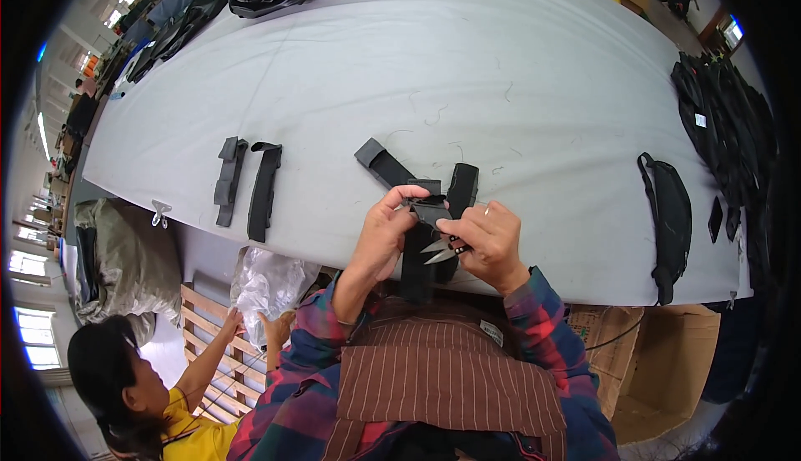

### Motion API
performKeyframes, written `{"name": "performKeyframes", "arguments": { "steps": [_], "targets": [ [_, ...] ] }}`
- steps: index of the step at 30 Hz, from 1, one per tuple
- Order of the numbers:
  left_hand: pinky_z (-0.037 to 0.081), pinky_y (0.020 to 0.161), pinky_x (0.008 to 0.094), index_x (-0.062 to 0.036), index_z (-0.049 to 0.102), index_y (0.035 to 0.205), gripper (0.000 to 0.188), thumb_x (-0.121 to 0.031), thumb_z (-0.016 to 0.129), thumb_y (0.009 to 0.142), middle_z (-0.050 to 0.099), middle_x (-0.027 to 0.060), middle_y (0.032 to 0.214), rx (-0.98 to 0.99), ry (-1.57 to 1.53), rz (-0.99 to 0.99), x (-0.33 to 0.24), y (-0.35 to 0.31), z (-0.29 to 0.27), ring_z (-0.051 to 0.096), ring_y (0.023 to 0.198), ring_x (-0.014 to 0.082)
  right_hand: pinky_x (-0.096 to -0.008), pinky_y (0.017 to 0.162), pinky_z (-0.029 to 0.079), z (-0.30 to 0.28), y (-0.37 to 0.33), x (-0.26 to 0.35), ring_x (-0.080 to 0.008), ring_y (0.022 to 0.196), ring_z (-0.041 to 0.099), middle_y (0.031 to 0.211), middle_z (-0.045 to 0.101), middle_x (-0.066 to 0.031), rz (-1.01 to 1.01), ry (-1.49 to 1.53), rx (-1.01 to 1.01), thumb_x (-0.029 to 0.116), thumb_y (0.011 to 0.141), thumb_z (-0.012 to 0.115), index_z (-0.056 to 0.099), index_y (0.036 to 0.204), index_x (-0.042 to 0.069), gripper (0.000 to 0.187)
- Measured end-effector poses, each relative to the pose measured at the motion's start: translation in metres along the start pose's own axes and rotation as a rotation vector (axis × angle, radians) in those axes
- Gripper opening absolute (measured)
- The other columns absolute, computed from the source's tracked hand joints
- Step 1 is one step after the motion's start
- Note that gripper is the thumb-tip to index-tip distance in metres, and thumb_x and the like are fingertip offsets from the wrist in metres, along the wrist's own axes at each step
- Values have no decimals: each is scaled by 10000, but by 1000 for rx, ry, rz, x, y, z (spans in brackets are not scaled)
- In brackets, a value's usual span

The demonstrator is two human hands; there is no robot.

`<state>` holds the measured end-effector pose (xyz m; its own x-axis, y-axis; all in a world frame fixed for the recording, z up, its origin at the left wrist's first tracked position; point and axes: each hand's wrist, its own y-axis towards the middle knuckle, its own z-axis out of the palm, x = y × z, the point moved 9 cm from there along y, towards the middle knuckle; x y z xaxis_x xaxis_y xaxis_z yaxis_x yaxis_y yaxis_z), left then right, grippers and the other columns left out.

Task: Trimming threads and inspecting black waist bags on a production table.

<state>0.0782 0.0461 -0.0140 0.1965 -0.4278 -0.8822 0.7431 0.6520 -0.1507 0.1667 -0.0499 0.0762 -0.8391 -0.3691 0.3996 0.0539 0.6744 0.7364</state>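
The left hand point(382, 231) pinches a black strap point(430, 213) between thumb and fingers, above the near edge of the white desk point(567, 110). The right hand point(492, 240), at about four o'clock from it, has its fingers curled around scissors point(444, 251), their long axis running toward eight or nine o'clock. The blades sit just below the strap, at six o'clock, nearer the right hand; whether they touch the cloth I cannot tell, as black pieces overlap there.
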Motion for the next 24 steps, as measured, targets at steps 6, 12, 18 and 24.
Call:
{"name": "performKeyframes", "arguments": {
  "steps": [6, 12, 18, 24],
  "targets": [
    [513, 885, 341, -60, 351, 1309, 470, -43, 543, 880, 538, 215, 1241, 56, -184, -138, -4, -10, 11, 594, 1059, 242, -309, 493, 337, 12, -14, 12, -158, 546, 492, 632, 508, 16, -71, -72, 76, 71, 568, 701, 662, 884, 145, 326],
    [495, 892, 308, -74, 324, 1323, 510, 49, 528, 872, 536, 175, 1224, 47, -125, 51, -22, -12, 12, 571, 1052, 190, -312, 557, 379, 10, -3, -17, -183, 598, 524, 701, 571, -10, 356, 253, 162, 176, 741, 722, 666, 942, 143, 211],
    [480, 867, 284, -59, 379, 1167, 366, 61, 547, 864, 554, 131, 1135, 99, -91, 139, -12, -11, 6, 565, 1021, 161, -323, 607, 432, 8, 2, -32, -221, 668, 583, 776, 635, -49, 472, 237, 157, 220, 798, 676, 668, 960, 108, 197],
    [492, 867, 286, 0, 456, 1118, 258, 40, 530, 874, 589, 123, 1076, 210, 18, 50, -7, -13, 14, 617, 963, 170, -308, 608, 460, 13, -5, -51, -240, 706, 624, 830, 668, -67, 654, 304, 127, 202, 838, 621, 675, 990, 90, 197]
  ]
}}
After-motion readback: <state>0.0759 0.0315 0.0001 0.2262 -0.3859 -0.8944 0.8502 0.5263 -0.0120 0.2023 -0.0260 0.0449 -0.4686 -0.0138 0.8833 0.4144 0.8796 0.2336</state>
